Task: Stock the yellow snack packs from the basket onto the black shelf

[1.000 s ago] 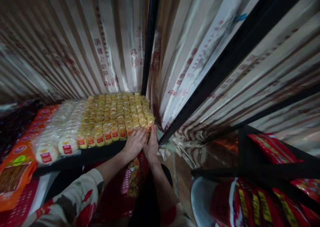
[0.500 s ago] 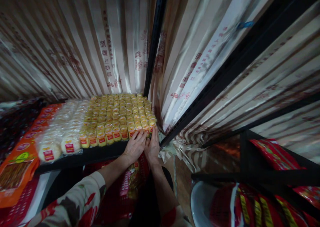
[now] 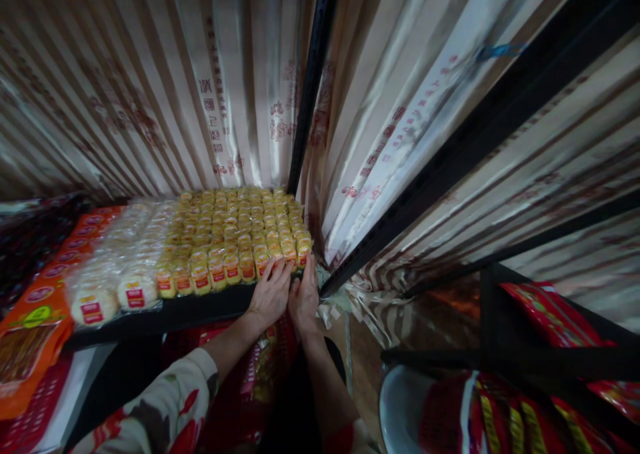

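Rows of small yellow snack packs (image 3: 235, 231) with red labels fill the right end of a dark shelf (image 3: 200, 305). My left hand (image 3: 271, 293) lies flat with fingers stretched against the front row near the shelf's right corner. My right hand (image 3: 303, 295) rests right beside it, fingers straight, touching the outermost yellow pack. Both hands press on the packs without gripping any of them.
White round cakes in clear wrap (image 3: 117, 267) and orange packets (image 3: 37, 307) lie further left on the shelf. A black upright post (image 3: 313, 81) and striped printed curtain (image 3: 150, 94) stand behind. Red bags (image 3: 500, 407) and a white bowl rim (image 3: 395, 401) sit lower right.
Both hands stayed at the shelf's right corner. The left hand's fingers slid slightly along the front packs, and the view shifted a little.
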A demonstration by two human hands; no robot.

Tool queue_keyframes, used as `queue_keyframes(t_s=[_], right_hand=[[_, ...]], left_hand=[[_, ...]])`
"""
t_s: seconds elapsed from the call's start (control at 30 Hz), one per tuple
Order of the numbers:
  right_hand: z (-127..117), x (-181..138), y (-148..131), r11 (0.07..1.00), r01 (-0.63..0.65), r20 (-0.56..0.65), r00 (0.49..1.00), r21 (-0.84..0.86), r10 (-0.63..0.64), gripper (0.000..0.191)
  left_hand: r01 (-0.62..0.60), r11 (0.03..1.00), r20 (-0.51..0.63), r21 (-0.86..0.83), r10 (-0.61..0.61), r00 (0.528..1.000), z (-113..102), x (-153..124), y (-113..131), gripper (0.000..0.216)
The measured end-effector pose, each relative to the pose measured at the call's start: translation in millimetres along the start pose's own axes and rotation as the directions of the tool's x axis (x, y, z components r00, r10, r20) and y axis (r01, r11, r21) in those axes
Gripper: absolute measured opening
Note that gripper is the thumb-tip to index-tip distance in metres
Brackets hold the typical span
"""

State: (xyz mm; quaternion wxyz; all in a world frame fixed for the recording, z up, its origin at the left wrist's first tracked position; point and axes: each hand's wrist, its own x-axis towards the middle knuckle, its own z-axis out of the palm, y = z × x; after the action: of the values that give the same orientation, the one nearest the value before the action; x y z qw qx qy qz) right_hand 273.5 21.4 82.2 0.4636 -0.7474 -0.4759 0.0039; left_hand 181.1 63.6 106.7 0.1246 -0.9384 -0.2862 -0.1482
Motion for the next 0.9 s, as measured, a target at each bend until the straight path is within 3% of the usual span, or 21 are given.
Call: queue_keyframes(t_s=[0.3,0.9], right_hand=[[2.3,1.7,-0.2,0.999,0.041,0.008,0.999,0.020,-0.041,0.066],[6.0,-1.6,-2.3,0.999,0.036,-0.062,0.997,-0.040,-0.039,0.061]], left_hand=[[0.029,0.996,-0.021,-0.079,-0.031,0.999,6.1,-2.1,-1.9,0.041],[0.027,0.997,-0.061,-0.069,-0.031,0.998,4.0,-4.9,-2.7,0.039]])
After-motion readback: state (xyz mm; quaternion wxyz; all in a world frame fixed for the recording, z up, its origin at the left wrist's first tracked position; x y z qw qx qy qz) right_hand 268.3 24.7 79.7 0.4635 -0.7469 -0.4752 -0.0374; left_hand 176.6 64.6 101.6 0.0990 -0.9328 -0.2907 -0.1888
